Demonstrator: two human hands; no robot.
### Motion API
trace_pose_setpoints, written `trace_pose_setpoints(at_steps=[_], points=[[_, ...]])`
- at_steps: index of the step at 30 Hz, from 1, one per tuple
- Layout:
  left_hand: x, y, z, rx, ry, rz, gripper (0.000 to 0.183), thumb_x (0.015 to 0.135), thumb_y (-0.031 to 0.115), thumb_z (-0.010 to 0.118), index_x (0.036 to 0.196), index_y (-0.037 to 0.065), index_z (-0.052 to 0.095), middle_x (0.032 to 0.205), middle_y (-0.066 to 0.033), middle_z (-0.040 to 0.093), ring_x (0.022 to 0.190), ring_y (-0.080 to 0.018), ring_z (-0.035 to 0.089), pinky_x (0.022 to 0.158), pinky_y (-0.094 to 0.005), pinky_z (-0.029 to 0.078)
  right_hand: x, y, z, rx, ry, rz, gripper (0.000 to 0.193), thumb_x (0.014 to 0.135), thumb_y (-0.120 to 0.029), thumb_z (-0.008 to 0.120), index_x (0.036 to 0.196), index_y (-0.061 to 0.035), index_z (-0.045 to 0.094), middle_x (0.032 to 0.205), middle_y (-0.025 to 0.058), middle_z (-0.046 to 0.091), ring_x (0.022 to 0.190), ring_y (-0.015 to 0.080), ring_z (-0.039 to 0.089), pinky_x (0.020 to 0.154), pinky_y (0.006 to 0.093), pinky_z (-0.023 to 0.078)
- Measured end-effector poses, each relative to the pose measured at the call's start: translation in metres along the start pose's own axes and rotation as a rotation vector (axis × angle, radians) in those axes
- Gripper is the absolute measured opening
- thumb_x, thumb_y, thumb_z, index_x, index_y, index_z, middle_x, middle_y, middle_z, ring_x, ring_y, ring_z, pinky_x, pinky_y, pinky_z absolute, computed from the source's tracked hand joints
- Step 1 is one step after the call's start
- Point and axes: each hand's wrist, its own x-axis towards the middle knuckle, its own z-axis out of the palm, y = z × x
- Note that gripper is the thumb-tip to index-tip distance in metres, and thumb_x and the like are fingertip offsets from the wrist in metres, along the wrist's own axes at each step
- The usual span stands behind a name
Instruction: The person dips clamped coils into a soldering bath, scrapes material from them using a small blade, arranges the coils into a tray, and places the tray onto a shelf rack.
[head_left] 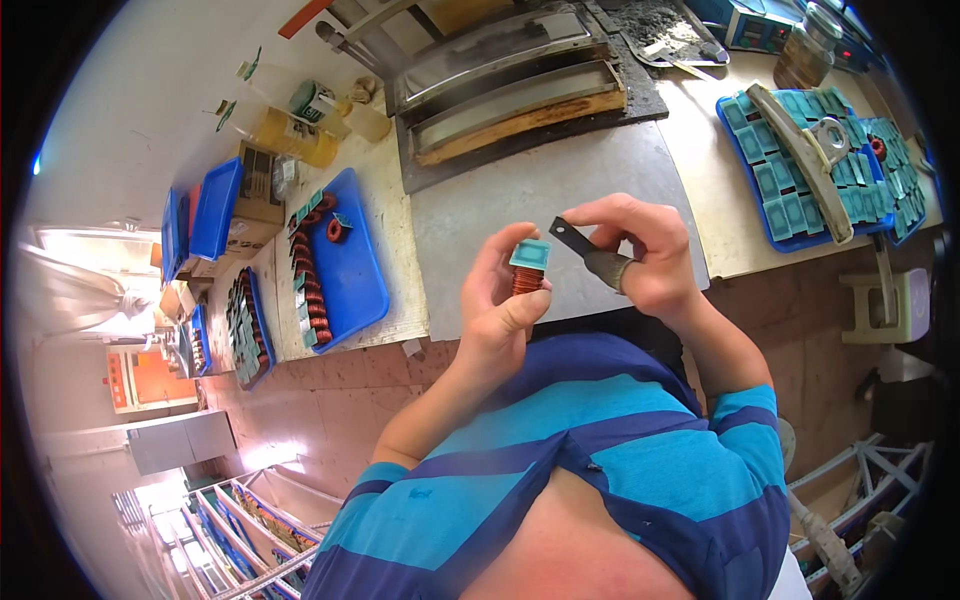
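My left hand [492, 318] is closed around a copper-wound coil [526, 279], thumb across its near side. A square green base plate [530, 254] caps the coil's upper end. Just to the right, my right hand [655, 250] grips a dark flat blade [573, 238] with a small hole near its tip. The blade's lower part has a brownish wrapped grip [608, 268], and my index finger reaches over toward the tip. The blade points at the coil from the right, with a small gap between them. Both hands are above the grey metal sheet [460, 225] on the bench.
On the left, a blue tray [365, 270] holds a row of copper coils. Another blue tray [790, 240] at right is full of green-plated pieces, with a long bar [800, 160] lying across it. A wood-edged trough [520, 125] stands at the back, near bottles [300, 135].
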Motion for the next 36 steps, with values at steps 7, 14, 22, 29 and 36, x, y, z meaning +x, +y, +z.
trace_pose_setpoints(at_steps=[7, 14, 22, 29, 36], points=[[0.006, -0.015, 0.003, -0.193, -0.079, -0.047, 0.05, 0.083, 0.01, 0.08, 0.124, 0.015, 0.051, 0.136, -0.0072, 0.052, 0.118, -0.0203, 0.053, 0.1, -0.0349, 0.04, -0.01, 0.019, 0.014, 0.621, -0.05, 0.24, 0.048, 0.072, 0.011, 0.059, 0.117, -0.0035, 0.07, 0.08, -0.0001, 0.064, 0.069, 0.0055, 0.058, 0.059, 0.0219, 0.041], [-0.001, -0.006, 0.01, -0.246, -0.077, -0.158, 0.056, 0.089, 0.02, 0.078, 0.136, 0.013, 0.05, 0.134, -0.0099, 0.055, 0.115, -0.0221, 0.056, 0.108, -0.042, 0.043, -0.011, 0.03, 0.012, 0.515, -0.082, 0.251, 0.047, 0.075, 0.015, 0.058, 0.117, -0.0021, 0.068, 0.097, 0.0055, 0.068, 0.074, 0.0086, 0.062, 0.061, 0.0213, 0.046], [-0.008, -0.014, -0.011, -0.015, -0.035, -0.11, 0.066, 0.078, 0.015, 0.086, 0.134, 0.01, 0.051, 0.12, -0.0063, 0.055, 0.108, -0.0172, 0.056, 0.096, -0.035, 0.049, 0.0, 0.004, -0.008, 0.084, -0.179, 0.237, 0.043, 0.069, 0.01, 0.06, 0.108, -0.0028, 0.072, 0.073, 0.0023, 0.065, 0.064, 0.0083, 0.059, 0.056, 0.0256, 0.042], [-0.006, -0.018, -0.012, 0.145, -0.021, -0.011, 0.059, 0.073, 0.008, 0.087, 0.121, 0.007, 0.052, 0.129, -0.0079, 0.049, 0.102, -0.0164, 0.057, 0.087, -0.0311, 0.049, 0.007, -0.007, 0.002, -0.159, -0.214, -0.089, 0.05, 0.06, 0.015, 0.056, 0.102, -0.0039, 0.074, 0.076, 0.0113, 0.067, 0.062, 0.0234, 0.064, 0.056, 0.0305, 0.047], [-0.005, -0.016, -0.012, 0.193, -0.011, -0.031, 0.055, 0.073, 0.006, 0.085, 0.117, 0.007, 0.052, 0.128, -0.0083, 0.049, 0.1, -0.0162, 0.057, 0.085, -0.0315, 0.049, 0.011, -0.003, 0.005, -0.228, -0.273, -0.221, 0.056, 0.054, 0.016, 0.055, 0.102, -0.0069, 0.074, 0.077, 0.0118, 0.067, 0.066, 0.0327, 0.065, 0.055, 0.0358, 0.049]])
